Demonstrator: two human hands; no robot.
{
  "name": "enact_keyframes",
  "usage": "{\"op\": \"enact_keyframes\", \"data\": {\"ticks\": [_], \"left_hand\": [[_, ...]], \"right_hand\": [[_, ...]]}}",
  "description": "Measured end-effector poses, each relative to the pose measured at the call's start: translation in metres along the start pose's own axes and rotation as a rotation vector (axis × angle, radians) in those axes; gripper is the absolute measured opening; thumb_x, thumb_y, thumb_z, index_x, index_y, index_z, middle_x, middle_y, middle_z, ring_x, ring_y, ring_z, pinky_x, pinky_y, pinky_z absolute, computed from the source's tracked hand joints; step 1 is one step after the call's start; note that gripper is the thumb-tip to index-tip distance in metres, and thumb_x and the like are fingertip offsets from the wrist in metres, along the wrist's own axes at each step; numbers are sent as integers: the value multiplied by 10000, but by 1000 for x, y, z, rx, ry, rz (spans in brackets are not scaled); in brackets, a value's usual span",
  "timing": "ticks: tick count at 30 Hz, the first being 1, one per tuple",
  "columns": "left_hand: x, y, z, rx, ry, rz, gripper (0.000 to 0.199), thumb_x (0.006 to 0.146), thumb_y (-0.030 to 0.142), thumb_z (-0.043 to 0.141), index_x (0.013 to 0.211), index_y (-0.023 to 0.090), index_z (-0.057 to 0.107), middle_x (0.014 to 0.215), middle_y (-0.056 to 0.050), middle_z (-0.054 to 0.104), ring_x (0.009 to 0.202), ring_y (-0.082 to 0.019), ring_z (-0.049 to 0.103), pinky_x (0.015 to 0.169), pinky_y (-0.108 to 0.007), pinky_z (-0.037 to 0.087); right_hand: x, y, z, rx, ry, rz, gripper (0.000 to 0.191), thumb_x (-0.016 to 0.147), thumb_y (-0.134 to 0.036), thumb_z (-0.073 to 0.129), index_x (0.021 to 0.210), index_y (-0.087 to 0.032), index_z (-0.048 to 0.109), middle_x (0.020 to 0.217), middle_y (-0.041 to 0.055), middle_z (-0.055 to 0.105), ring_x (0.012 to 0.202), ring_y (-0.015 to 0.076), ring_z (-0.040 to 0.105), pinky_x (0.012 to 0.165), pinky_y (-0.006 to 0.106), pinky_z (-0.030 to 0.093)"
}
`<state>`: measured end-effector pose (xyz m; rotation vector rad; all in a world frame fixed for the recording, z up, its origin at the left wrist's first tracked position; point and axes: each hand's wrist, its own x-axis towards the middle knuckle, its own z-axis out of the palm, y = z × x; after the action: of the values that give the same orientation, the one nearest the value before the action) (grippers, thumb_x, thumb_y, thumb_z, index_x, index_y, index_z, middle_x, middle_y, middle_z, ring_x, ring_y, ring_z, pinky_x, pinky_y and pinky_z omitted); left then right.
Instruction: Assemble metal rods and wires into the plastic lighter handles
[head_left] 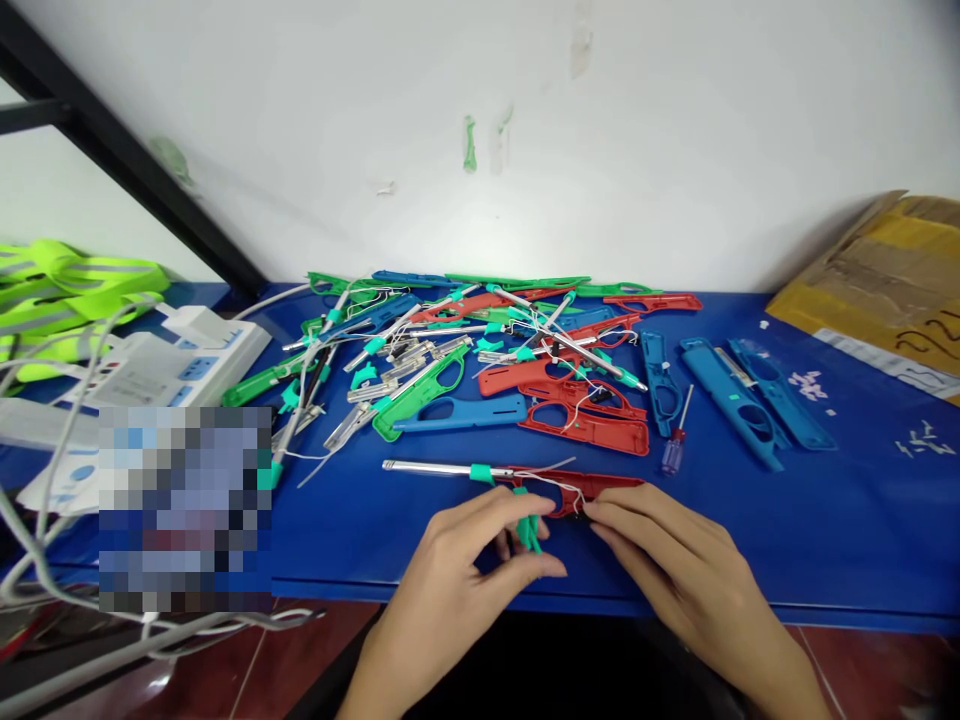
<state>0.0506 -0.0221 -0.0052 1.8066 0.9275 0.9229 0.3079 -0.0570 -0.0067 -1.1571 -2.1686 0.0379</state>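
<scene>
In front of me lies a red lighter shell half (611, 482) with a metal tube (431, 469) running out to the left. A green plastic collar (481, 473) sits on the tube, and thin white wires (566, 487) curl over the shell. My left hand (472, 565) pinches a small green plastic trigger (529, 530) between thumb and fingers, just below the shell. My right hand (675, 555) has its fingertips pressed at the shell's near edge by the wires. A dark bit shows at those fingertips; what they hold, if anything, is hidden.
Behind lies a heap of coloured lighter shells (461, 412), tubes and wires. A screwdriver (674, 450) and blue shell halves (731, 400) lie to the right, near a cardboard box (877, 285) and loose screws (924, 438). A power strip (236, 365) with cables stands left.
</scene>
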Motion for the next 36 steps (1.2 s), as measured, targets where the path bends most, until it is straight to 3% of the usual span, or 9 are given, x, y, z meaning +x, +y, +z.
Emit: {"op": "enact_keyframes", "data": {"ticks": [3, 5, 8, 11, 14, 17, 21, 25, 36], "left_hand": [[0, -4, 1, 15, 5, 70, 398, 1070, 229, 737, 1459, 311, 714, 1129, -9, 821, 854, -120, 740, 868, -204, 611], [-1, -5, 2, 42, 17, 97, 415, 1112, 223, 667, 1520, 305, 678, 1038, -1, 806, 797, -112, 726, 837, -200, 611], [-2, -4, 2, 142, 58, 126, 363, 1086, 329, 718, 1447, 291, 736, 861, 20, 690, 706, -111, 652, 720, -194, 582], [-2, -2, 2, 298, 85, 171, 284, 1082, 401, 705, 1323, 285, 800, 1131, -71, 684, 957, -169, 691, 840, -263, 601], [-2, 0, 3, 371, 54, 206, 304, 1120, 333, 649, 1407, 281, 736, 1365, -108, 683, 1194, -216, 675, 1025, -346, 582], [-3, -1, 5, 352, 73, 219, 375, 1096, 299, 699, 1464, 244, 652, 1209, -66, 775, 1125, -204, 711, 1024, -346, 587], [-3, -3, 10, 357, 156, 223, 237, 1039, 296, 780, 1256, 227, 712, 1116, -47, 812, 1017, -211, 760, 919, -335, 619], [-3, -2, 13, 358, 159, 305, 226, 1056, 203, 743, 1281, 198, 727, 1133, -75, 799, 999, -215, 754, 906, -347, 627], [-4, -1, 15, 340, 134, 322, 312, 1021, 144, 777, 1321, 163, 695, 1185, -86, 777, 1060, -209, 726, 974, -340, 610]], "right_hand": [[0, 0, 0, 15, 8, 3, 232, 1109, -135, 602, 1299, -184, 727, 1195, 79, 807, 1054, 156, 787, 958, 265, 634], [1, -1, 0, 24, 8, 8, 238, 1110, -132, 601, 1303, -184, 728, 1198, 80, 808, 1057, 155, 787, 960, 264, 635], [2, -1, -1, 23, -1, 10, 234, 1115, -141, 594, 1298, -185, 734, 1190, 79, 812, 1052, 157, 789, 949, 265, 640], [3, -2, -1, 26, -2, 13, 235, 1114, -141, 594, 1296, -183, 737, 1183, 79, 814, 1037, 159, 792, 935, 266, 645], [2, -2, -1, 24, 2, 12, 236, 1115, -142, 590, 1292, -185, 739, 1175, 78, 820, 1036, 167, 797, 938, 277, 652], [3, -3, -2, 31, 5, 15, 232, 1118, -145, 587, 1289, -185, 738, 1161, 78, 822, 1015, 163, 799, 926, 274, 653], [5, -4, -2, 38, 4, 3, 226, 1114, -136, 590, 1278, -178, 740, 1145, 78, 827, 1006, 161, 802, 917, 271, 656], [7, -4, -3, 36, 1, -11, 244, 1107, -123, 586, 1281, -181, 748, 1148, 72, 835, 1012, 166, 805, 944, 281, 657], [7, -2, -5, 99, -50, -48, 315, 1070, -34, 577, 1304, -183, 726, 1158, 76, 833, 980, 186, 787, 882, 321, 657]]}}
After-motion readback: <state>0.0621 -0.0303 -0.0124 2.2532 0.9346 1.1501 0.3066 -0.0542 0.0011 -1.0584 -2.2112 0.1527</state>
